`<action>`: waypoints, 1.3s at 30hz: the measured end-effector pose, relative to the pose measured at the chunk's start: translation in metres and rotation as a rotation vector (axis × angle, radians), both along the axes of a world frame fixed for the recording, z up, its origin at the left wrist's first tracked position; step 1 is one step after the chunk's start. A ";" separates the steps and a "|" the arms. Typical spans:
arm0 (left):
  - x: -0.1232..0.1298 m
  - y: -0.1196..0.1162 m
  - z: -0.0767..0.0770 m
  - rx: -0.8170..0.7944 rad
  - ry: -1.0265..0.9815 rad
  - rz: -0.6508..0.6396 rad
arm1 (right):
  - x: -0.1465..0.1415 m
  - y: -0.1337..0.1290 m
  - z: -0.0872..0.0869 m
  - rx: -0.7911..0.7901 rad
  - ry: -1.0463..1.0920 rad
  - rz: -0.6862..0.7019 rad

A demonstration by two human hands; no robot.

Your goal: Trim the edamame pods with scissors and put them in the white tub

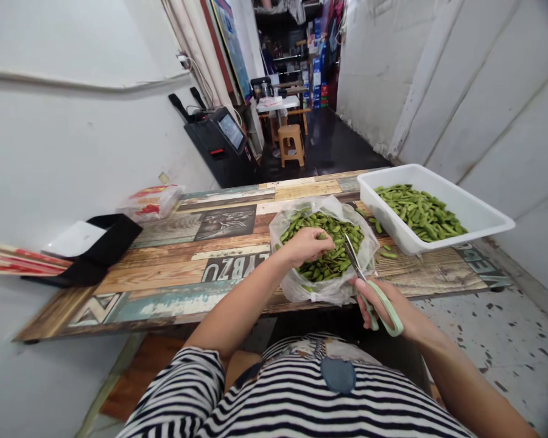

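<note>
Wood-patterned bench [150,277] runs between pale walls; its block letters seem upside down to you, so no whole word reads surely. At far left, a black holder [107,246] props red-and-white sticks [27,261], presumably keeping them together. Beside it, a red-and-yellow packet [150,201] has print too blurred to read. Your clear bag [295,291] lies spread wide, likely for easy reach, full of green pods [324,267]. Your left hand [305,245] is above them, fingers apparently pinched on one pod. Your right hand [402,301] has its fingers clamped on scissors [354,258], blades angled toward the left. Rightmost, a white tub [393,226] contains more pods.
</note>
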State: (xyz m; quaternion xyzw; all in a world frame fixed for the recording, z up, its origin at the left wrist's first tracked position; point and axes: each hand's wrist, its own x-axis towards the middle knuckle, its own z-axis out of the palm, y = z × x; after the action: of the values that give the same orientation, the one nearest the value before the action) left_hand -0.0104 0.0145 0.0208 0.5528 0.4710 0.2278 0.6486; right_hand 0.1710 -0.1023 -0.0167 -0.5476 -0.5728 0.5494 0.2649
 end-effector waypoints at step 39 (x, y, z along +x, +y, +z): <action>0.112 0.076 0.065 -0.077 -0.400 0.181 | 0.002 -0.032 -0.013 -0.206 0.168 0.019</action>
State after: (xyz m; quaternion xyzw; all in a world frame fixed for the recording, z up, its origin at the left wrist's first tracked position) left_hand 0.1019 0.0909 0.0854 0.4268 0.3892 0.3721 0.7266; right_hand 0.1729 -0.1343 -0.0292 -0.5185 -0.4945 0.6517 0.2488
